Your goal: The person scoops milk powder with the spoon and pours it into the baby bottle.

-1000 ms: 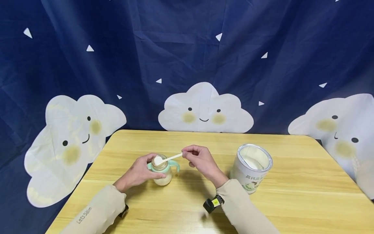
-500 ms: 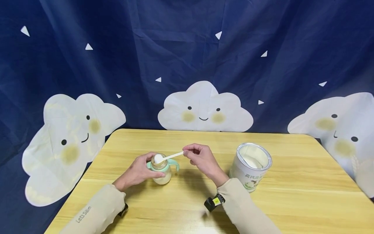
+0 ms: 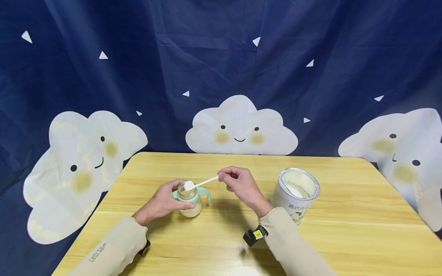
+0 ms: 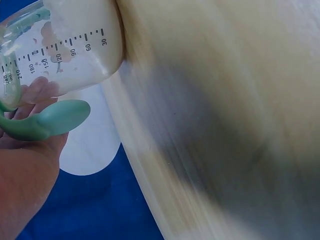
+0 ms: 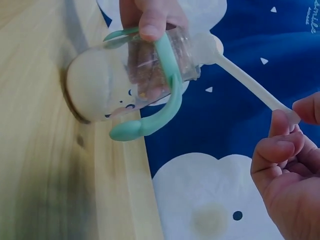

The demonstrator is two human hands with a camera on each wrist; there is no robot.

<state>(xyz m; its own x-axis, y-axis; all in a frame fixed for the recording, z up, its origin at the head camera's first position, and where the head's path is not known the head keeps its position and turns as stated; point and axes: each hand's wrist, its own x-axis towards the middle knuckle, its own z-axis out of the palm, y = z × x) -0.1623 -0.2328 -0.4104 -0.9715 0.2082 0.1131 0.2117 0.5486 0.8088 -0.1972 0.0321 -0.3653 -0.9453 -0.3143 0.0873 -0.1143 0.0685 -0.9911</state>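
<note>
A clear baby bottle [image 3: 191,210] with mint-green handles stands uncapped on the table, whitish contents at its bottom. My left hand [image 3: 159,203] grips it near the neck; printed scale marks show on the bottle [image 4: 70,50] in the left wrist view. Between thumb and fingertips, my right hand [image 3: 239,186] pinches the end of a long-handled white scoop [image 3: 206,181]. The bowl of this scoop [image 5: 204,48] is right at the bottle's mouth, its handle sloping up toward my right hand. Whitish powder shows inside a tin [image 3: 288,203] without a lid, right of my right hand.
Beneath everything is a light wood-grain table [image 3: 207,249]. A dark blue curtain [image 3: 207,57] with smiling white clouds hangs behind its far edge. The tin stands close beside my right forearm [image 3: 293,241].
My right hand has risen slightly and shifted a little right, so the scoop's handle slopes more steeply. The left hand keeps its grip on the baby bottle.
</note>
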